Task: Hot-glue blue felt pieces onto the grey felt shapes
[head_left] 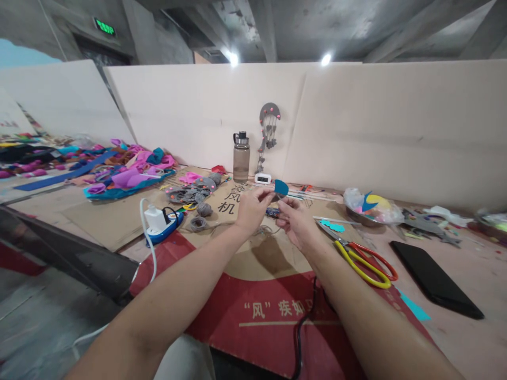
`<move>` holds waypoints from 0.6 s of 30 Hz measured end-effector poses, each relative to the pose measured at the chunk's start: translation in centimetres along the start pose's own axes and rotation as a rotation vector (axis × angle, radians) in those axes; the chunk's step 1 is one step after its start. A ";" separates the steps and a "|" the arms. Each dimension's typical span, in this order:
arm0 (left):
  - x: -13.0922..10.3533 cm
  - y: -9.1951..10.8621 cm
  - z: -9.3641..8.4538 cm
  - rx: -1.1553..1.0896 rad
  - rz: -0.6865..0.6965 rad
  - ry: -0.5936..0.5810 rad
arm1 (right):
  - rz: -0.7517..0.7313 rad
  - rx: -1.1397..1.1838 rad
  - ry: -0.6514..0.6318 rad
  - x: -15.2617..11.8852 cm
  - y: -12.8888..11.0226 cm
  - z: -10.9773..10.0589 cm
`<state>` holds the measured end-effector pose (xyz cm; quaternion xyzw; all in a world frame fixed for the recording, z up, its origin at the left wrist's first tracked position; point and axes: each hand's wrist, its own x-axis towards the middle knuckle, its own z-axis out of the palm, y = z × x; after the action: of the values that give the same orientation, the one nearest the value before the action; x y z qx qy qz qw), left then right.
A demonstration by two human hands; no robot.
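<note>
Pinching the teal felt piece (281, 187) between my left hand (253, 209) and right hand (295, 220), both nearly closed, I have it above the desk (485, 264), jutting past the fingertips, rounded side to the right.

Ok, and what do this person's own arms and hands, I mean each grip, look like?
The left forearm and right forearm are bare, with no sleeve, watch or bracelet in view. The left grip and right grip are ungloved human hands.
</note>
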<state>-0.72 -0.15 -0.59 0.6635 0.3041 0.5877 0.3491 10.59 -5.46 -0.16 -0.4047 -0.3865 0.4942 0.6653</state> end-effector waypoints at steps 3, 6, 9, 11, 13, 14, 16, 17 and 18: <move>0.2 -0.5 0.1 -0.126 -0.088 -0.021 | -0.102 -0.156 0.092 0.5 0.0 -0.6; 0.3 -0.6 0.2 -0.173 -0.136 -0.044 | -0.228 -0.333 0.180 1.1 0.2 -1.2; 0.3 -0.4 0.3 -0.194 -0.162 -0.057 | -0.347 -0.505 0.217 1.3 0.1 -1.7; 0.3 -0.4 0.3 -0.191 -0.176 -0.055 | -0.384 -0.581 0.228 1.1 -0.2 -1.8; 0.3 -0.5 0.4 -0.180 -0.175 -0.056 | -0.397 -0.616 0.241 0.9 -0.6 -1.8; 0.3 -0.6 0.4 -0.178 -0.173 -0.057 | -0.401 -0.622 0.250 0.9 -0.7 -1.8; 0.3 -0.8 0.5 -0.190 -0.181 -0.055 | -0.404 -0.621 0.266 0.9 -0.8 -1.8; 0.3 -0.9 0.5 -0.207 -0.193 -0.052 | -0.403 -0.619 0.271 0.9 -0.8 -1.9; 0.2 -0.9 0.6 -0.232 -0.209 -0.048 | -0.402 -0.620 0.276 1.0 -0.7 -1.9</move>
<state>-0.10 0.51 -1.25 0.5973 0.2931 0.5634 0.4898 12.80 -4.92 -0.14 -0.5653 -0.4960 0.1550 0.6407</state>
